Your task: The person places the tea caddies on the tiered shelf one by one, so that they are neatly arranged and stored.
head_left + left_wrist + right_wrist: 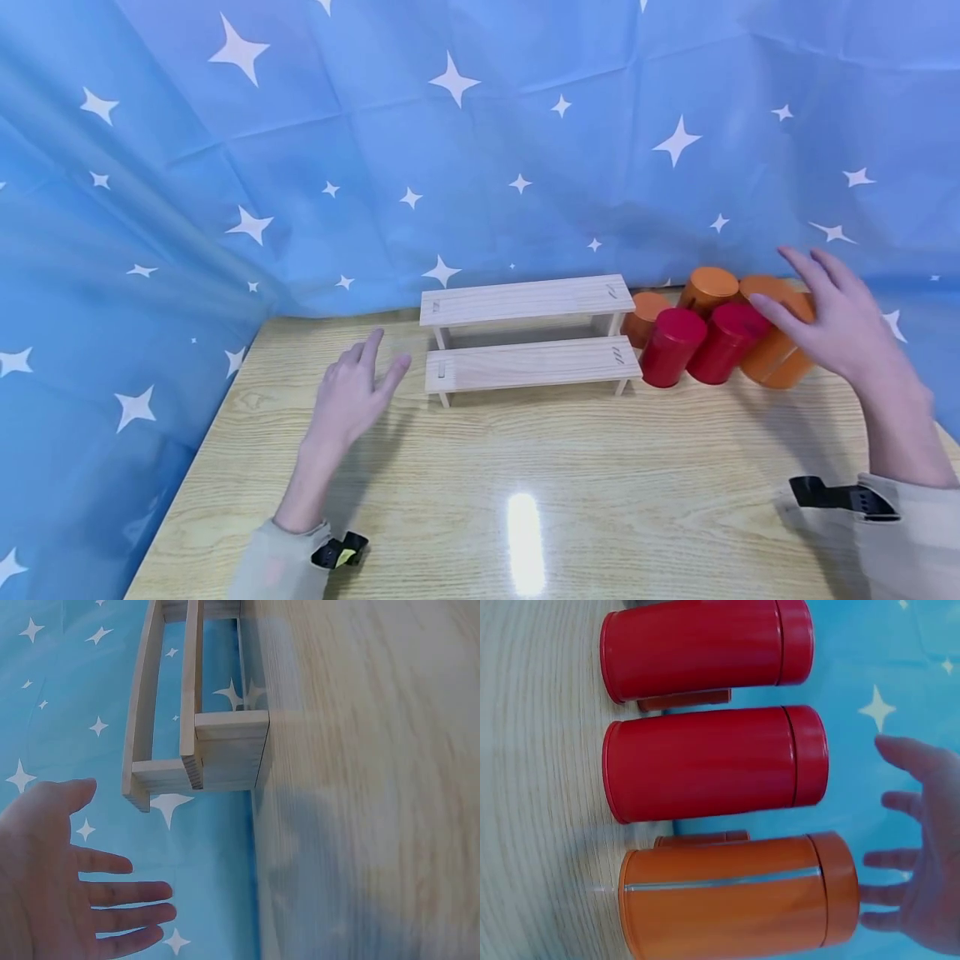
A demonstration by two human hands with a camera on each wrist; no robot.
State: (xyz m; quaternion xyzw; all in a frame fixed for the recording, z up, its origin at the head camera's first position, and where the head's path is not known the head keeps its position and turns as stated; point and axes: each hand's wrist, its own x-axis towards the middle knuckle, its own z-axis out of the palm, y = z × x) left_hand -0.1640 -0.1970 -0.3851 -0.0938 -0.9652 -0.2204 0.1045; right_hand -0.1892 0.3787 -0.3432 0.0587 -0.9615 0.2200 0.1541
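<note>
on the wood-grain table [645,467], red canisters [672,350] and orange canisters [708,287] stand beside a two-tier shelf [525,302], left hand [351,395] and right hand [846,323] spread and empty, apparently pre-grasp, a canister grip likely called for next.

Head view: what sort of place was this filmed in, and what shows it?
Probably a makeshift filming corner: a blue star-patterned cloth hangs behind and along the left of a wood-grain table, where a two-tier wooden stand sits beside red and orange canisters.
</note>
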